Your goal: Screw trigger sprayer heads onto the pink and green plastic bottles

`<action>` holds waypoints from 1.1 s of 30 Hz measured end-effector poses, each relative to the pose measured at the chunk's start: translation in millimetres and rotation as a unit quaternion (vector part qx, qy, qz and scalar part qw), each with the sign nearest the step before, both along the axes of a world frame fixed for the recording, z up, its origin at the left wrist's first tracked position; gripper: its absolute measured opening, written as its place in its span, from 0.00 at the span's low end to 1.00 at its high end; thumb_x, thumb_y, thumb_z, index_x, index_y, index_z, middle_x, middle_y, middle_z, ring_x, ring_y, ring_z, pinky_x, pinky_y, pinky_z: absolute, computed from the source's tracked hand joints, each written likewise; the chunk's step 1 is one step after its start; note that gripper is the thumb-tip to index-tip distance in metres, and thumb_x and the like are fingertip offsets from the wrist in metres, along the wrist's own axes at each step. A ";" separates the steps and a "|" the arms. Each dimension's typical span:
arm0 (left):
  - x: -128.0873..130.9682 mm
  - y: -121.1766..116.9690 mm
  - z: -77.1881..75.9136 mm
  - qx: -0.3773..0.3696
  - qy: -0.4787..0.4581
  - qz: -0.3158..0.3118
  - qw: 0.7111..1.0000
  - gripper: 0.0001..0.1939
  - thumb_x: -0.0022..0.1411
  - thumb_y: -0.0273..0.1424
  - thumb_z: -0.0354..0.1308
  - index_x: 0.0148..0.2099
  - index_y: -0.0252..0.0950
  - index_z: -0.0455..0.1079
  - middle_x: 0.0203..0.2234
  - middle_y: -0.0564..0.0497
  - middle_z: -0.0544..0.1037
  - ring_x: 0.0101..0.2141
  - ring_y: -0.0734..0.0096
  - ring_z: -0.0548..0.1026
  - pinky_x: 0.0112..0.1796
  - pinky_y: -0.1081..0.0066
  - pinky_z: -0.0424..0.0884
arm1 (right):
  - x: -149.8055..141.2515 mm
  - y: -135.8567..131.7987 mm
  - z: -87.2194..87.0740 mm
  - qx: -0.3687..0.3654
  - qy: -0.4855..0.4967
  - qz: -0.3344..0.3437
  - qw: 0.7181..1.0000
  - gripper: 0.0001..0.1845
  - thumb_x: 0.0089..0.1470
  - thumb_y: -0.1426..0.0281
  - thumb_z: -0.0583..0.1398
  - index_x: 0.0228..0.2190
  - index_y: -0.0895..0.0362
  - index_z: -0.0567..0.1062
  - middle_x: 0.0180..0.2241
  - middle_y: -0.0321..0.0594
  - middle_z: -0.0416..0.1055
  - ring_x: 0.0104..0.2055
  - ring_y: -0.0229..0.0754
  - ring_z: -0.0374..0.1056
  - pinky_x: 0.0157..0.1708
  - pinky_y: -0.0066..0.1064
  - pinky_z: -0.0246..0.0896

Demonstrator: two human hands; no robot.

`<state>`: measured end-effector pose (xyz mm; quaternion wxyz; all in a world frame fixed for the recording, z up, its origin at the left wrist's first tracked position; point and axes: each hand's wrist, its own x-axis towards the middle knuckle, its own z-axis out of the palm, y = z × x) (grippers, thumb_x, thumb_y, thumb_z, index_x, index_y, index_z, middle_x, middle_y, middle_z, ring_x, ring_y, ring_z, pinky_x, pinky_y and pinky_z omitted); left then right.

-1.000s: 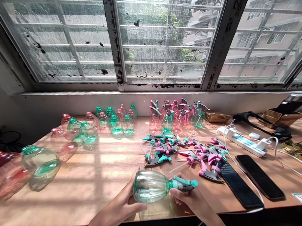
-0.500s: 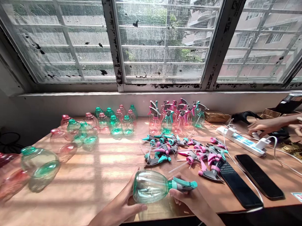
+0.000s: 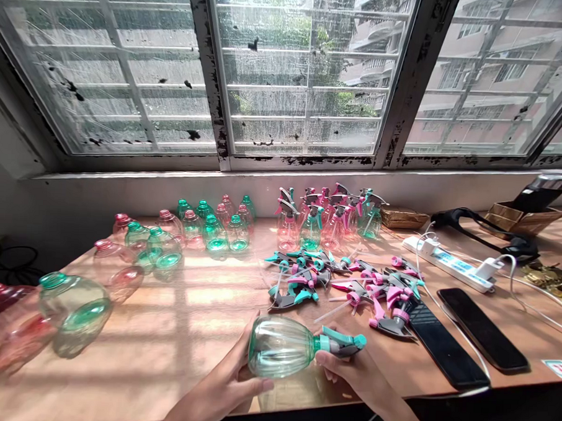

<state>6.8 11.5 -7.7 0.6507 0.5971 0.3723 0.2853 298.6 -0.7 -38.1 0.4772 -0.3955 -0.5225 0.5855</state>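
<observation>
A: At the near edge of the tabletop (image 3: 221, 295), a green spray bottle (image 3: 282, 348) is being held on its side, see-through, glossy and egg-shaped, its base cradled in the left hand (image 3: 234, 382).
B: And the neck?
A: Gripped by the right hand (image 3: 351, 367), its thumb and curled fingers closed around the collar, just by the teal-and-grey spray head (image 3: 343, 341).
B: How are the left fingers set?
A: Wrapped about the base, thumb along the near side, the others partly hidden behind the plastic. Whether the wood is touched by the bottle cannot be told.
B: Anything cut off?
A: At far left, a red bottle (image 3: 6, 322) is cropped by the frame. The straw inside the held bottle is lost in glare.
B: And room?
A: Leftward, a broad sunlit stretch is offered. Ahead, the way is hemmed by tangled loose spray heads (image 3: 300, 297); on the right, by 2 flat black phones (image 3: 483, 330).
</observation>
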 end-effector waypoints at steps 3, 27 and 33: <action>-2.3 -2.1 -3.3 0.006 -0.007 0.000 1.000 0.58 0.68 0.41 0.68 0.80 0.56 0.27 0.81 0.53 0.42 0.77 0.48 0.45 0.73 0.53 0.51 | -0.3 -0.5 0.7 -0.007 0.002 -0.005 1.000 0.26 0.54 0.47 0.72 0.35 0.54 0.73 0.20 0.29 0.67 0.23 0.38 0.63 0.26 0.30 0.58; -2.0 -0.9 -3.3 -0.027 -0.027 -0.003 0.999 0.65 0.63 0.44 0.73 0.80 0.51 0.24 0.81 0.50 0.39 0.78 0.45 0.39 0.75 0.50 0.41 | 4.0 1.1 -8.5 -0.008 0.005 0.013 1.000 0.23 0.56 0.51 0.73 0.34 0.54 0.72 0.22 0.28 0.69 0.24 0.36 0.65 0.27 0.30 0.62; -2.0 -0.3 -0.9 -0.011 -0.012 -0.010 1.000 0.61 0.65 0.44 0.71 0.80 0.52 0.27 0.81 0.51 0.43 0.77 0.45 0.43 0.74 0.51 0.43 | 3.3 -0.1 -4.0 -0.009 0.006 0.000 1.000 0.23 0.56 0.50 0.72 0.36 0.55 0.73 0.22 0.30 0.70 0.24 0.38 0.66 0.27 0.31 0.63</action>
